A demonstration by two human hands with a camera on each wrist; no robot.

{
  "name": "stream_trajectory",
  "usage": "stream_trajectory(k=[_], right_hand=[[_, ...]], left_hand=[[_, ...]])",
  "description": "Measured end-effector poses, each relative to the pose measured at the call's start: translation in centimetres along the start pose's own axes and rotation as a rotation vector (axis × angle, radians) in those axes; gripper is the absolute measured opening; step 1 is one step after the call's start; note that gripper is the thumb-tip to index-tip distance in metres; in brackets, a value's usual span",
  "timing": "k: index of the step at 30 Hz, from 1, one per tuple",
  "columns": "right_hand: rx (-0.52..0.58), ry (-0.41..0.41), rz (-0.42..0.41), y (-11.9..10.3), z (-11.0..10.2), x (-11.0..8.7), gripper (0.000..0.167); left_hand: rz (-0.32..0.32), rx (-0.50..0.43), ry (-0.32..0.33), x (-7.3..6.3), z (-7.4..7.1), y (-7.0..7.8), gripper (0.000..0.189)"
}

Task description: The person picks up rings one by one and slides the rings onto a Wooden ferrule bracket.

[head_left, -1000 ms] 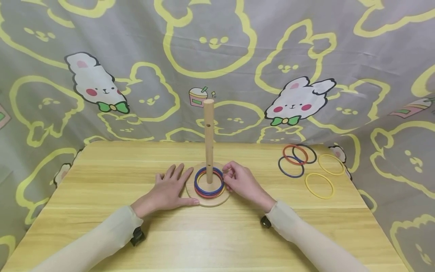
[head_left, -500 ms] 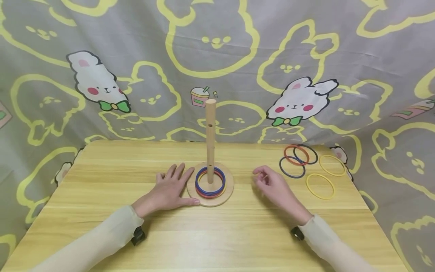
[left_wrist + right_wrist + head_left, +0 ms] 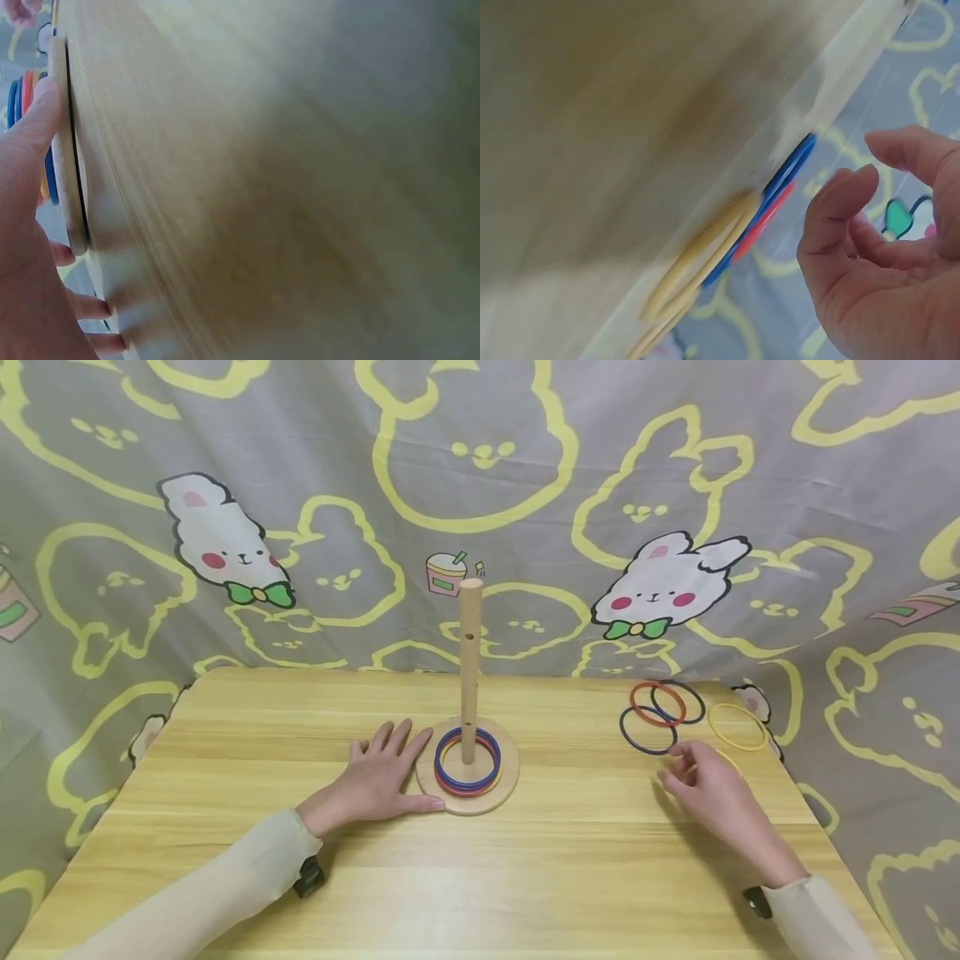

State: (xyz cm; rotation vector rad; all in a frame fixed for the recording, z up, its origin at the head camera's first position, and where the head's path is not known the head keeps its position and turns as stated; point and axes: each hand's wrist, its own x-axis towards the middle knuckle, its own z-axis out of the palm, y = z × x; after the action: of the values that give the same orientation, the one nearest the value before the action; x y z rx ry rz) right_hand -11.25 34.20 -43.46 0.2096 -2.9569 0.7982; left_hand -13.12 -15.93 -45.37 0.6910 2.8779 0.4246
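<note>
A wooden peg [image 3: 469, 685] stands upright on a round wooden base [image 3: 509, 768], with a stack of blue, red and yellow rings [image 3: 437, 766] around its foot. My left hand [image 3: 371, 787] lies with spread fingers at the base's left side. Its thumb [image 3: 39, 120] rests on the base edge in the left wrist view. To the right, my right hand [image 3: 716, 802] is above the nearer yellow ring [image 3: 694, 251], partly covering it in the head view. Thumb and fingers are loosely bent with a gap between them, and nothing is held.
Farther back on the right of the wooden table [image 3: 570, 877] lie an overlapping red ring [image 3: 632, 697], blue ring [image 3: 622, 727] and dark ring [image 3: 703, 708]. Another yellow ring [image 3: 711, 720] lies near the right edge. A patterned cloth [image 3: 525, 468] hangs behind the table.
My right hand has left the ring stack and moved right, over to the loose yellow ring. The left hand stays at the base. The view has shifted slightly.
</note>
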Motion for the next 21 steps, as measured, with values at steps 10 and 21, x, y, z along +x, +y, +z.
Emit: stream_trajectory(k=[10, 21], right_hand=[[-0.078, -0.118, 0.049, 4.3, -1.5, -0.6, 0.025], [-0.052, -0.204, -0.021, 1.5, -0.4, -1.2, 0.01]], left_hand=[[0.007, -0.017, 0.007, -0.1, 0.0, 0.2, 0.119], [0.005, 0.001, 0.017, -0.2, 0.0, 0.1, 0.118]])
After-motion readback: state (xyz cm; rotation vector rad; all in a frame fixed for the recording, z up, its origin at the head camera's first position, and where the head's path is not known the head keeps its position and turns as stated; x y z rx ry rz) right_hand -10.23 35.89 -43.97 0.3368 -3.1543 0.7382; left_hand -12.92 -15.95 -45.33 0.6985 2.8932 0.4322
